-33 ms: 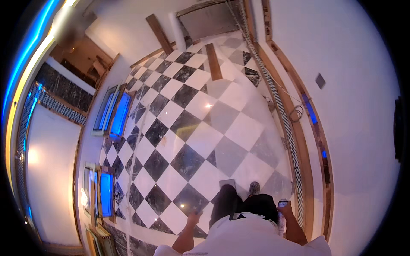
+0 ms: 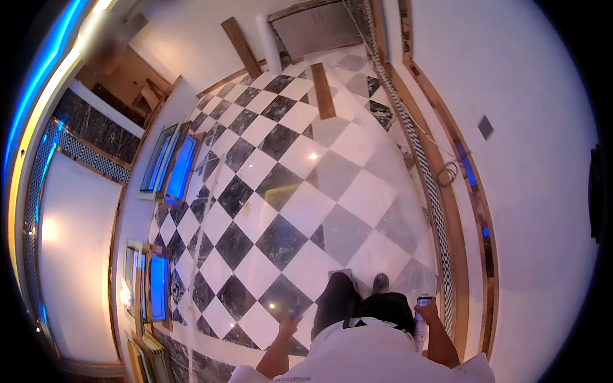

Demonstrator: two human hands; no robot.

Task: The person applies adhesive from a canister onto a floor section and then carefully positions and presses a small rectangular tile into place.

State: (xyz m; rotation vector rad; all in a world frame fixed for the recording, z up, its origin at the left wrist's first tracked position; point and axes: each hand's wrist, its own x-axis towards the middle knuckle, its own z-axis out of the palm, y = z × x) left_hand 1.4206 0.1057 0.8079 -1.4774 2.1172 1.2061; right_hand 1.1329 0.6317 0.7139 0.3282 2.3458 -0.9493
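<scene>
At my right side, my right hand (image 2: 429, 312) is closed around the upper part of a tall pale cylindrical can (image 2: 420, 333) with a printed label; it hangs roughly upright beside my leg. My left hand (image 2: 288, 326) is low at my left, above the checkered tile floor (image 2: 255, 271). Its fingers are curled around something small and dark bluish (image 2: 295, 313), too small to name. The hands are apart, on either side of my dark trousers, and one shoe (image 2: 380, 283) shows in front.
A wooden plank (image 2: 322, 92) lies on the floor ahead; another plank (image 2: 241, 46) leans at the far wall. Framed panels with blue film (image 2: 159, 287) stand along the left. A wood and checkered trim strip (image 2: 418, 150) runs along the right wall, with a cable loop (image 2: 447, 173) beside it.
The view has shifted very slightly. The small dark bluish thing at my left fingertips shows a little more clearly; my right hand still holds the can.
</scene>
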